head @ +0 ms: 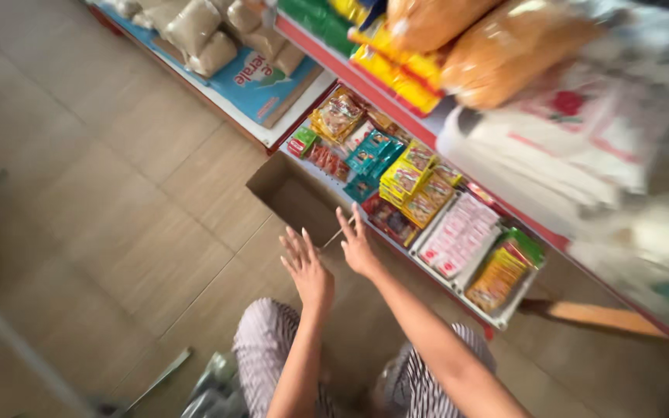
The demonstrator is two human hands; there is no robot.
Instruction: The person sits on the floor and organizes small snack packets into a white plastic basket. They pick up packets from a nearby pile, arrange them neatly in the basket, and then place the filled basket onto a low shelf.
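Head view: both hands are reaching toward an open cardboard box (292, 197) lying on the floor beside the low shelf (458, 290) of coloured packets. Left hand (307, 267) and right hand (359, 246) are spreading fingers apart, holding nothing (box apparently unfilled).

We see clear bags of brown grain (195, 31) on the far shelf, orange snack bags (505, 46) above, white sacks (582, 147), and tan floor tiles (94, 178).
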